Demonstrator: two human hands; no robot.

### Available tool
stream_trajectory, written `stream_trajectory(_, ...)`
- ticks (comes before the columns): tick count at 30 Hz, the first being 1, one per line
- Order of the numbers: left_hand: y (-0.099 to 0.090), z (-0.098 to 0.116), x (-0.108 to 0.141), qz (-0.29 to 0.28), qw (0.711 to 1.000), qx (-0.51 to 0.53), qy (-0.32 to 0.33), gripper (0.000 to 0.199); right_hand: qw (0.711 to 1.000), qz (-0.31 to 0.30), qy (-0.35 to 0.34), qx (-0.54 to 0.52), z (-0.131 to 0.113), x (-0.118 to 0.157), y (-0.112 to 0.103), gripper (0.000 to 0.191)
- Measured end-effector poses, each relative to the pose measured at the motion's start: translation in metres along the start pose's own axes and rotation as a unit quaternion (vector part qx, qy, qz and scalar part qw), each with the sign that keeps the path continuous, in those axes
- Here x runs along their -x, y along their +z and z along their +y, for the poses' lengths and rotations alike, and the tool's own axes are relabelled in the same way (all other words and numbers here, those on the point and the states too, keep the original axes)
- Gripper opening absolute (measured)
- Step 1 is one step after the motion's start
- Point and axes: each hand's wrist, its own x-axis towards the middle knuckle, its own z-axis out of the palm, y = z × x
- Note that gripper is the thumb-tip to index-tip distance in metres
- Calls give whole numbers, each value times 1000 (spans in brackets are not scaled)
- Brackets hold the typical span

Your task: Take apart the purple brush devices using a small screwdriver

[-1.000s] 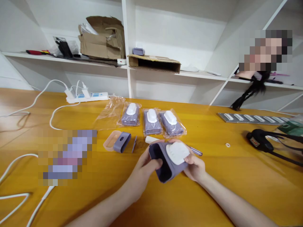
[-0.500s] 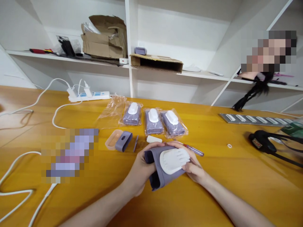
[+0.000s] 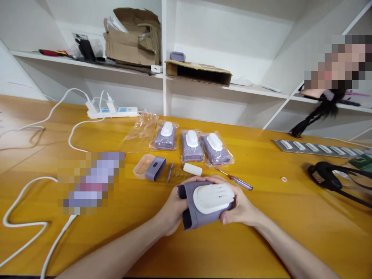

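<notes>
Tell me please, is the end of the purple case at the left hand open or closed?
Open. The purple case shows a dark hollow inside its rim, beside the left hand.

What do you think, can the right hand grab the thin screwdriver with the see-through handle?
Probably yes: the screwdriver lies close by, uncovered. But the right hand is busy holding the hollow purple case, so its fingers would need to let go first.
</notes>
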Motion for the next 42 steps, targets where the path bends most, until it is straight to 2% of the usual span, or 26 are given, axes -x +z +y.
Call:
stream_trajectory(7, -5, -4, -3, -3, 1000, 9, -10, 35, 997, -8, 57, -53, 9, -1, 0, 81)
stream_trajectory(24, -5, -5, -4, 9, 999, 40, -8, 35, 998, 2, 44, -50, 6, -1, 4, 78)
stream_trajectory(27, -6, -5, -5, -9, 999, 37, 0, 36, 998, -4, 39, -41, 5, -3, 1, 79)
stream_trajectory(32, -9, -6, -7, -37, 999, -8, 15, 38, 1000, -13, 26, -2, 1, -3, -6, 69)
stream_trajectory(42, -15, -3, -13, -75, 997, -18, 12, 40, 1000, -19, 2, 5, 3, -3, -5, 69)
